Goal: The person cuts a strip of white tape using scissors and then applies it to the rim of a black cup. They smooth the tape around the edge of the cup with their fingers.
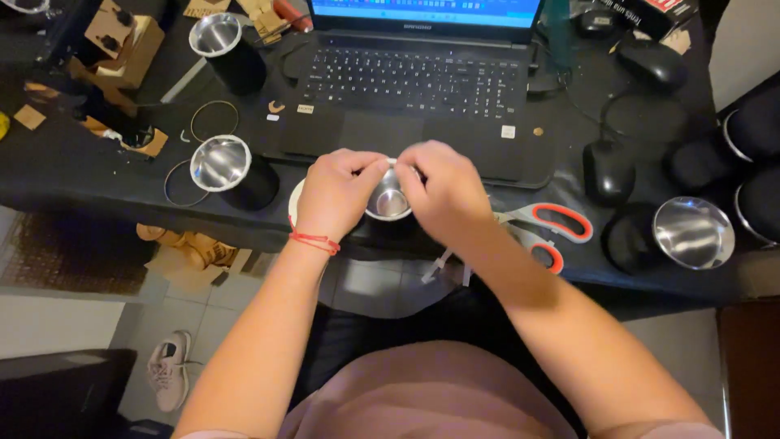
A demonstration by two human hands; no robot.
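1. Left hand (337, 195) and right hand (443, 191) pinch the rim of a steel cup (388, 202), centre frame, at the table (81, 175) edge.
2. Risk: cup could slip off onto the floor; fingertip grip is shallow.
3. Scissors (548, 223) just right.

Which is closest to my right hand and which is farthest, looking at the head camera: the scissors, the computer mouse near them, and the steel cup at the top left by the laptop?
From the right hand:
1. Scissors, red-handled, just to its right at the desk edge.
2. Computer mouse, black, farther right, past the scissors.
3. Steel cup, far top left, beside the laptop.
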